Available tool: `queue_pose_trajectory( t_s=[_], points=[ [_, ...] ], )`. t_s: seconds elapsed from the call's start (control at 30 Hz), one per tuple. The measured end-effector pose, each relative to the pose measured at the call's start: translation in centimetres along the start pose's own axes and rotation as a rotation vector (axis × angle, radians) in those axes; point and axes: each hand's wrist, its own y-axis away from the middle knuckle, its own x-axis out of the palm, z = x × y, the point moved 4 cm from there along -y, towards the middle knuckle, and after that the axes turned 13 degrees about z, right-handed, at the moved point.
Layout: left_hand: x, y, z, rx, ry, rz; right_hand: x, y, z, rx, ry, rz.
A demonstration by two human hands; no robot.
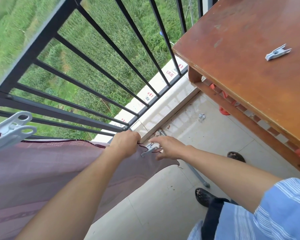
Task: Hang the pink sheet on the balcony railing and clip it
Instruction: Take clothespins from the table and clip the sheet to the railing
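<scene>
With sheet draped on railing, left hand gripping its corner, right hand open by clip; clipping nearly done.

Pink sheet: runs off the left and bottom edges; full extent not visible. Its top hem hides the rail beneath it.
Large white clip: jaw end cut by the left edge; what it bites cannot be told.
Left hand: fingers curl over the hem, tips hidden behind the cloth.
Small grey clip: at the sheet's corner between both hands; possibly pinching the hem, contact unclear.
Right hand: fingertips blurred.
Wooden table: cut by the right and top edges; orange items under it mostly hidden.
Floor debris: too small to identify.
</scene>
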Motion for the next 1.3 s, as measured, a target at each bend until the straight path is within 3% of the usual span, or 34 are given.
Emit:
queue_pose_trajectory(
  t_s=[0.23,0.47,0.83,0.97,1.1,1.3],
  points=[
    [-3.4,1.8,-2.3,0.056,0.095,-0.207,-2.4,7.9,-4.2,0.246,-0.008,-0.082],
    [-8.4,2.5,-12.7,0.266,0.182,-0.306,-8.1,20.9,-11.4,0.527,0.004,-0.318],
    [-13.6,0.2,-28.4,0.451,0.230,-0.215,-19.9,37.3,-24.0,0.856,-0.028,-0.775],
    [-16.7,-3.2,-34.3,0.441,0.283,-0.149,-22.6,39.7,-27.8,0.948,0.000,-0.797],
    [-20.0,-6.6,-40.1,0.418,0.327,-0.090,-23.8,39.1,-30.9,0.919,-0.037,-0.707],
    [-24.0,-12.0,-46.2,0.394,0.365,-0.168,-23.6,40.7,-35.0,0.846,-0.094,-0.686]
  ],
)
